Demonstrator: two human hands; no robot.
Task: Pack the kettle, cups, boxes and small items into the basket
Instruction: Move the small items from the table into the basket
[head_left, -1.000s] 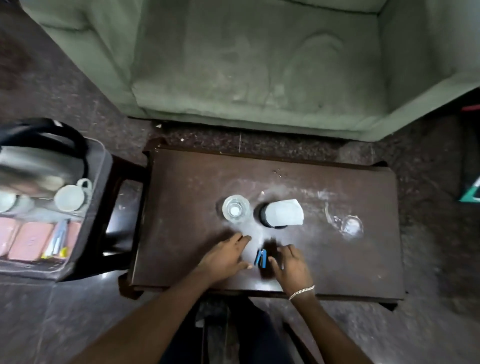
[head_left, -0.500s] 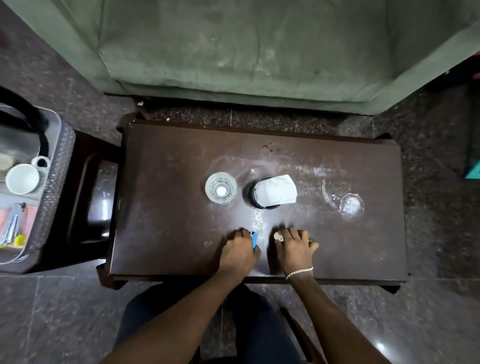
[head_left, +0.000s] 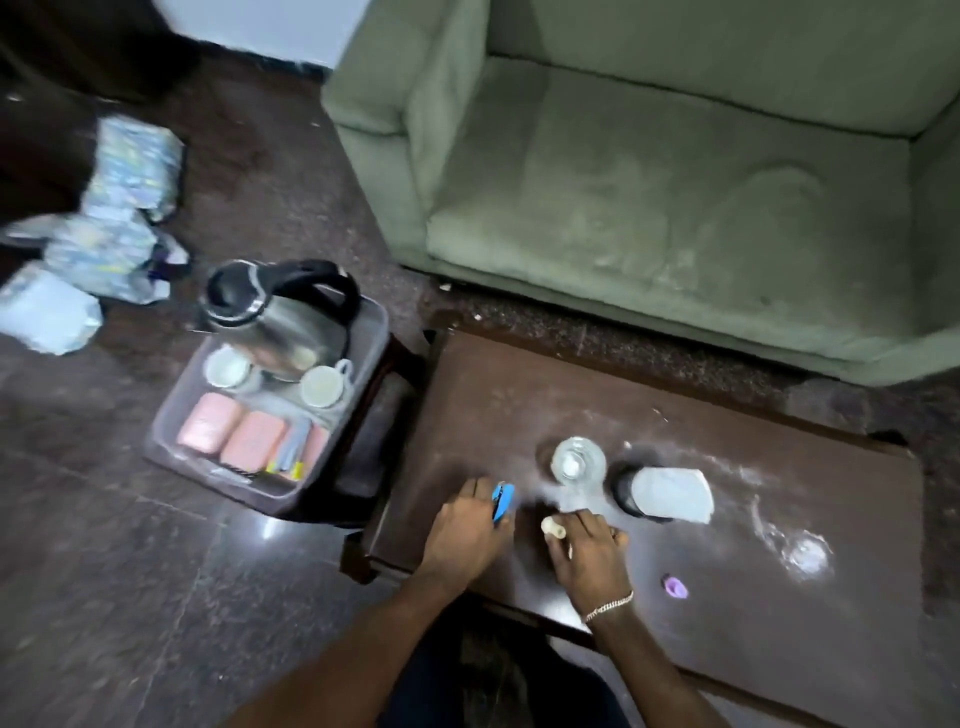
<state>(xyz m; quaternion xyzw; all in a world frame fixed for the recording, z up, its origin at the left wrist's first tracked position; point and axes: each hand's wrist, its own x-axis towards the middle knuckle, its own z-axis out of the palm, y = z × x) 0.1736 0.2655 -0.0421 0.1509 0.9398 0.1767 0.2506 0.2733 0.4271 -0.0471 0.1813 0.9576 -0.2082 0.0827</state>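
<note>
My left hand (head_left: 467, 525) grips a small blue item (head_left: 503, 500) low over the dark table (head_left: 727, 597). My right hand (head_left: 587, 551) holds a small cream cylinder (head_left: 551, 527) beside it. To the left, a grey basket (head_left: 374, 332) on a dark stool holds a steel kettle (head_left: 270, 317), two white cups (head_left: 322, 385), pink boxes (head_left: 231, 434) and thin sachets. On the table stand a clear glass (head_left: 577, 460) and a black cup covered by white paper (head_left: 670, 492).
A second glass (head_left: 805, 553) lies on its side at the table's right. A small purple piece (head_left: 675, 587) sits near the front edge. A green sofa (head_left: 675, 182) stands behind the table. Crumpled plastic packs (head_left: 104, 223) lie on the floor at far left.
My view has swung left, bringing the basket fully into sight. My left hand now holds the blue item more to the left; my right hand keeps the cream cylinder.
</note>
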